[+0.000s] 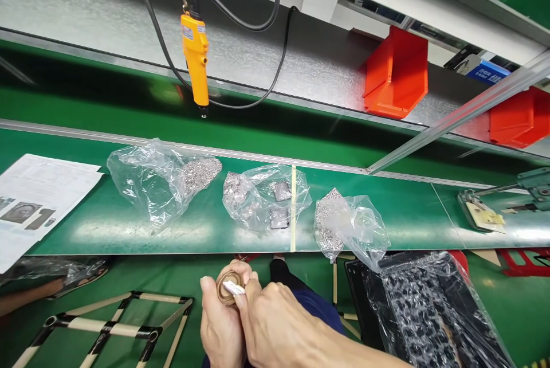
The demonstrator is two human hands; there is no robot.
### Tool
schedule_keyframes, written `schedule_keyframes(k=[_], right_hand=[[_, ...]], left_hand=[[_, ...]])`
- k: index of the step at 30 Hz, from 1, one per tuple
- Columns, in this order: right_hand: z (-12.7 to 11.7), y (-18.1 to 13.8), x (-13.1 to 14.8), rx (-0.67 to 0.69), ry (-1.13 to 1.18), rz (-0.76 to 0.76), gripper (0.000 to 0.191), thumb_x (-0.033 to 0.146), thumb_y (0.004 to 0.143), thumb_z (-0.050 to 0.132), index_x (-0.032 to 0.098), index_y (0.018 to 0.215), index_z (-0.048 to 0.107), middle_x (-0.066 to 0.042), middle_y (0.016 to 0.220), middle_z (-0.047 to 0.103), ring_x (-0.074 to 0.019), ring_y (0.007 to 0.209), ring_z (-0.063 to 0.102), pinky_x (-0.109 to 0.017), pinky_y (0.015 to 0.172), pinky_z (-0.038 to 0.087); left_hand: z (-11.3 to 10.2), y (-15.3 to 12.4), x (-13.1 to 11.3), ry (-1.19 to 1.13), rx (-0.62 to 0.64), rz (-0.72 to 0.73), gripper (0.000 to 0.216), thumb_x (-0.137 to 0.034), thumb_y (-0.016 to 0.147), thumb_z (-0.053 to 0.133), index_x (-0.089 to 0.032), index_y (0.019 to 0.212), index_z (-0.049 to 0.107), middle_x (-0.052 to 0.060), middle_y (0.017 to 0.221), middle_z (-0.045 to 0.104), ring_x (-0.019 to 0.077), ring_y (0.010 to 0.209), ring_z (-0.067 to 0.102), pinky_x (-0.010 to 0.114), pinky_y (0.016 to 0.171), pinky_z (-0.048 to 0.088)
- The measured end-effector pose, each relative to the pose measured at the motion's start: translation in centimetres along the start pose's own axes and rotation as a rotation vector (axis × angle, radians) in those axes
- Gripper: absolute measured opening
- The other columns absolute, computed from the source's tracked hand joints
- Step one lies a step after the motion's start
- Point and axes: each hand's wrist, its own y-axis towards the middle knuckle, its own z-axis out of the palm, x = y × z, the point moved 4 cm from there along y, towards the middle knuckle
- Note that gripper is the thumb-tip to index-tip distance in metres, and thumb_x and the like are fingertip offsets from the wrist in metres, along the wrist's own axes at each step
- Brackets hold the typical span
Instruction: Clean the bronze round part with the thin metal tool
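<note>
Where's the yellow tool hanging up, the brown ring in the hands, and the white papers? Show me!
Yellow tool [196, 61]: head view, on the middle of its body.
Brown ring [220, 289]: head view, on the left side of its rim.
White papers [50, 193]: head view, near the middle of the top sheet.

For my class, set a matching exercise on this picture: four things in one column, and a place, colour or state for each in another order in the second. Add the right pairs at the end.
Things
1. Ring
2. Screwdriver
3. Papers
4. Bins

Places, colours, states
A. lying on the bench, at the far left of the picture
B. red
C. held in the left hand
D. hanging upright, tip down

Right pairs
1–C
2–D
3–A
4–B
</note>
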Motion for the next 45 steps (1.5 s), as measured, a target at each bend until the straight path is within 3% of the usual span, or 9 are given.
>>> schedule_keyframes(k=[3, 6, 10, 19, 22, 26, 29, 37, 45], right_hand=[[-0.2, -0.1, 0.2, -0.036, -0.074, -0.069, 0.047, 0.024, 0.102, 0.024, 0.002, 0.124, 0.060, -0.016, 0.082, 0.073, -0.0281, 0.047, 0.060, -0.043, 0.046, 0.052], [-0.6, -0.3, -0.1, -0.044, -0.070, -0.010, 0.046, 0.027, 0.105, 0.024, 0.004, 0.119, 0.061, -0.012, 0.074, 0.071, -0.0275, 0.046, 0.059, -0.041, 0.045, 0.047], [-1.2, -0.7, -0.3, -0.072, -0.060, -0.013, 0.031, 0.025, 0.100, 0.035, 0.012, 0.114, 0.060, -0.007, 0.073, 0.071, -0.0245, 0.044, 0.057, -0.038, 0.044, 0.036], [-0.4, -0.7, 0.0, -0.110, -0.176, 0.033, 0.016, 0.025, 0.101, 0.033, 0.021, 0.099, 0.049, -0.003, 0.073, 0.062, -0.0222, 0.046, 0.049, -0.038, 0.047, 0.020], [-0.7, -0.9, 0.1, -0.080, -0.196, 0.001, 0.019, 0.024, 0.102, 0.029, 0.021, 0.100, 0.048, -0.004, 0.077, 0.060, -0.0228, 0.049, 0.047, -0.039, 0.048, 0.020], [-0.9, -1.1, -0.1, -0.039, -0.204, -0.056, 0.019, 0.024, 0.101, 0.031, 0.019, 0.103, 0.049, -0.004, 0.077, 0.060, -0.0224, 0.048, 0.046, -0.040, 0.047, 0.020], [-1.3, -1.3, -0.2, -0.040, -0.244, -0.095, 0.020, 0.023, 0.102, 0.031, 0.017, 0.103, 0.050, -0.007, 0.080, 0.062, -0.0222, 0.050, 0.049, -0.040, 0.047, 0.019], [-2.7, -1.0, -0.1, -0.046, -0.166, -0.107, 0.028, 0.021, 0.104, 0.029, 0.020, 0.090, 0.054, -0.004, 0.070, 0.063, -0.0195, 0.042, 0.040, -0.039, 0.043, 0.025], [-1.4, -1.2, -0.5, -0.148, -0.312, -0.202, 0.027, 0.020, 0.104, 0.033, 0.015, 0.098, 0.059, -0.008, 0.073, 0.066, -0.0237, 0.049, 0.054, -0.041, 0.046, 0.032]], left_hand=[[-0.1, 0.0, 0.1, 0.016, 0.036, 0.019, 0.072, -0.087, 0.081, 0.043, -0.019, 0.078, 0.067, 0.008, 0.072, 0.069, 0.0247, 0.070, 0.065, 0.032, 0.065, 0.053], [-0.1, 0.1, 0.1, 0.046, 0.101, 0.057, 0.073, -0.087, 0.084, 0.041, -0.019, 0.081, 0.067, 0.006, 0.076, 0.068, 0.0207, 0.071, 0.063, 0.027, 0.063, 0.051], [0.0, 0.5, 0.4, -0.105, 0.238, 0.038, 0.067, -0.085, 0.083, 0.050, -0.020, 0.090, 0.067, 0.003, 0.080, 0.064, 0.0179, 0.072, 0.059, 0.024, 0.064, 0.051], [-0.1, 1.3, -0.3, -0.075, 0.248, 0.105, 0.079, -0.094, 0.077, 0.042, -0.019, 0.075, 0.065, 0.003, 0.062, 0.058, 0.0158, 0.057, 0.051, 0.025, 0.056, 0.047], [-0.3, 1.4, 0.1, -0.072, 0.255, 0.056, 0.079, -0.094, 0.079, 0.038, -0.020, 0.072, 0.064, 0.002, 0.063, 0.055, 0.0146, 0.057, 0.048, 0.023, 0.057, 0.046], [-0.6, 1.5, 0.7, -0.113, 0.251, -0.004, 0.077, -0.092, 0.080, 0.044, -0.019, 0.067, 0.064, 0.003, 0.066, 0.055, 0.0164, 0.078, 0.055, 0.019, 0.071, 0.047], [-0.3, 1.3, 0.8, -0.153, 0.302, -0.052, 0.074, -0.088, 0.082, 0.047, -0.018, 0.066, 0.063, 0.001, 0.063, 0.052, 0.0138, 0.069, 0.049, 0.020, 0.075, 0.048], [-0.4, 1.2, 0.5, -0.184, 0.329, -0.087, 0.069, -0.084, 0.083, 0.053, -0.018, 0.067, 0.064, 0.001, 0.064, 0.051, 0.0136, 0.066, 0.048, 0.021, 0.069, 0.046], [-0.4, 1.1, 0.4, -0.175, 0.356, -0.154, 0.068, -0.083, 0.080, 0.059, -0.016, 0.068, 0.062, 0.002, 0.071, 0.053, 0.0116, 0.062, 0.045, 0.020, 0.057, 0.044]])
